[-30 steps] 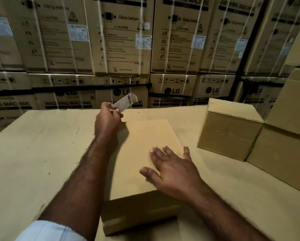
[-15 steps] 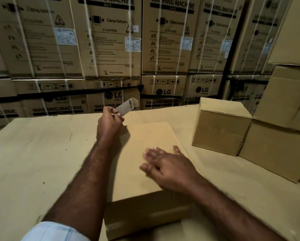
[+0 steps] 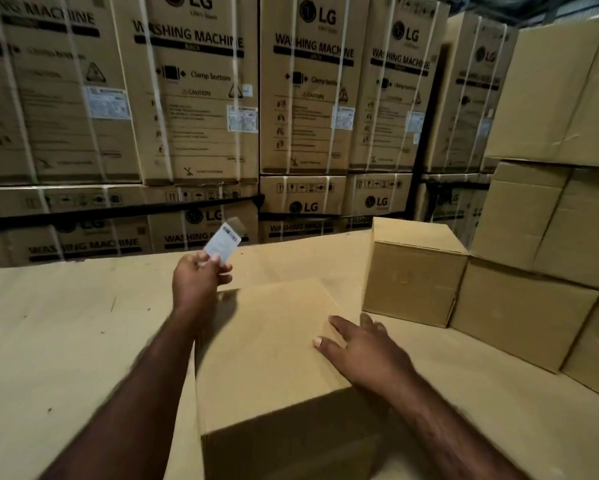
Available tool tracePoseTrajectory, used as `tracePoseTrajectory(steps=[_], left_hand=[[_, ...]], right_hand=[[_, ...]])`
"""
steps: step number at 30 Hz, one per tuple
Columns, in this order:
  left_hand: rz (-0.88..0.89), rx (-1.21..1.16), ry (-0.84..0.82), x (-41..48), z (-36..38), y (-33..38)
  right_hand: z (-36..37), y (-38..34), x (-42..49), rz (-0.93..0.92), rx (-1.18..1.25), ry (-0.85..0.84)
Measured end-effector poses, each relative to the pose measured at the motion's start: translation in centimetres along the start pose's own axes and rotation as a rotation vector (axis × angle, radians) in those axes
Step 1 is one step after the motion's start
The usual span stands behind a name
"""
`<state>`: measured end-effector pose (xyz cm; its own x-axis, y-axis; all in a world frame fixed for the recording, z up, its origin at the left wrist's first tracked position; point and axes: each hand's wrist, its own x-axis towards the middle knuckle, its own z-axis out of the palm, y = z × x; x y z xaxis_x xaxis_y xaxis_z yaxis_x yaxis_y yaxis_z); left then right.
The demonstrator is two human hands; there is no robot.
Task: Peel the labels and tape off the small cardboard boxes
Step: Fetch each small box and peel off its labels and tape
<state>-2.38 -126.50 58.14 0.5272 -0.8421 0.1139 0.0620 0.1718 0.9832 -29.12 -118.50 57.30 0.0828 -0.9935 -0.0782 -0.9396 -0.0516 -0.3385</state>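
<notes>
A wall of strapped washing-machine cartons (image 3: 194, 98) stood behind the desk (image 3: 66, 323). Plain brown boxes (image 3: 533, 220) were stacked at the right, with a lone box (image 3: 412, 271) just beside them. The small cardboard box (image 3: 267, 341) lay on the desk nearest the person. The right hand (image 3: 364, 351) rested flat on its top near the right edge, fingers straight and spread. The left hand (image 3: 197, 278), raised beyond the box's far left corner, pinched a white label (image 3: 223, 240) (print too blurred to read) between thumb and fingers, clear of the box.
</notes>
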Motion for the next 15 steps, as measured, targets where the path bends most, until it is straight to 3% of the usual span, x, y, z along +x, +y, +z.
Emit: tracePoseTrajectory(steps=[7,10,15], left_hand=[[-0.162,0.072,-0.158,-8.6,-5.4,1.7],[-0.199,0.007,-0.099,-11.0,-4.2,1.4],[-0.131,0.043,0.011,-11.6,2.0,2.2]], right_hand=[[-1.2,2.1,2.8,0.126,0.384,-0.195],[-1.7,3.6,3.7,0.107,0.491,-0.259],[-3.3,7.8,5.2,0.024,0.528,-0.175]])
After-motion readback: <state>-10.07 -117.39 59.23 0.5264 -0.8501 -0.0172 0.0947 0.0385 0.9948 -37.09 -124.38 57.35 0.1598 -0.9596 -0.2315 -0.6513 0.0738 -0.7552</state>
